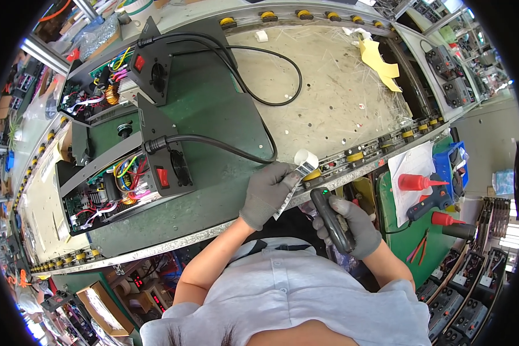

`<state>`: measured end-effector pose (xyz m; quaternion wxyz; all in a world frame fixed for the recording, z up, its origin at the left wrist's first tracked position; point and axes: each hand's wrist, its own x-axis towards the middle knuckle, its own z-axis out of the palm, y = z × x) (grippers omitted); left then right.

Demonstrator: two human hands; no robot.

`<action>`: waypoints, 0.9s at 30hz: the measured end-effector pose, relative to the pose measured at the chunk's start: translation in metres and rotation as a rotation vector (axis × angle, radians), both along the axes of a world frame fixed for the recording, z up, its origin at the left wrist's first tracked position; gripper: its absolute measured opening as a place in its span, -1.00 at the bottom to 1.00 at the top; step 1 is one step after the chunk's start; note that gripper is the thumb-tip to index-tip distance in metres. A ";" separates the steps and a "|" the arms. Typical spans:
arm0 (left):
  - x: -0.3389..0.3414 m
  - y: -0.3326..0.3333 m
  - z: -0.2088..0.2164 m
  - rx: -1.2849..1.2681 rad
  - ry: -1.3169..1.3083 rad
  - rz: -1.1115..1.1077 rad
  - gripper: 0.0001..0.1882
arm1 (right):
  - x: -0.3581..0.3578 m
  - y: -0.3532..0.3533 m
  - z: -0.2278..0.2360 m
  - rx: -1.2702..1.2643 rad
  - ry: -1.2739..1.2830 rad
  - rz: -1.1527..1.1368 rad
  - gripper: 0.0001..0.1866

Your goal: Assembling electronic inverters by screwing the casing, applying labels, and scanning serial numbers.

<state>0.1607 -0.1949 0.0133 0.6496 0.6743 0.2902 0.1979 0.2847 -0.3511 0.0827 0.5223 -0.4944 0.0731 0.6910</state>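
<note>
My left hand (266,195), in a grey glove, pinches a strip of white printed labels (288,196) above the bench's near rail. A curled white end (306,158) of the strip stands up past my fingertips. My right hand (356,226), also gloved, is wrapped round a black handheld scanner (333,222) with a small green light, its front end towards the strip. Left of my hands are two opened black-cased electrical units, a nearer one (138,184) and a farther one (121,86), with wires, red switches and fans showing. The nearer unit's black power cable (219,144) runs close to my left hand.
A green board (225,109) lies under the units. Yellow-wheeled rollers (354,156) line the bench edges. Torn yellow paper (380,63) lies at the far right. On the right side table are red bottles (415,182), a power screwdriver (429,205), pliers (422,248) and a blue bin (451,167).
</note>
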 end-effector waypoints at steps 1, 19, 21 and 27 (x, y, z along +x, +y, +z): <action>0.000 0.000 0.001 0.008 -0.001 0.006 -0.81 | -0.001 0.001 0.000 -0.029 0.019 -0.004 -0.60; 0.004 -0.004 -0.001 0.059 -0.016 0.042 -0.80 | 0.003 -0.002 -0.007 0.035 -0.116 -0.007 -0.53; 0.005 -0.004 -0.002 0.075 0.009 0.026 -0.80 | 0.002 -0.004 -0.009 0.027 -0.107 -0.008 -0.52; 0.006 -0.006 0.000 0.176 -0.009 0.057 -0.84 | 0.001 -0.001 -0.006 -0.012 -0.055 0.026 -0.56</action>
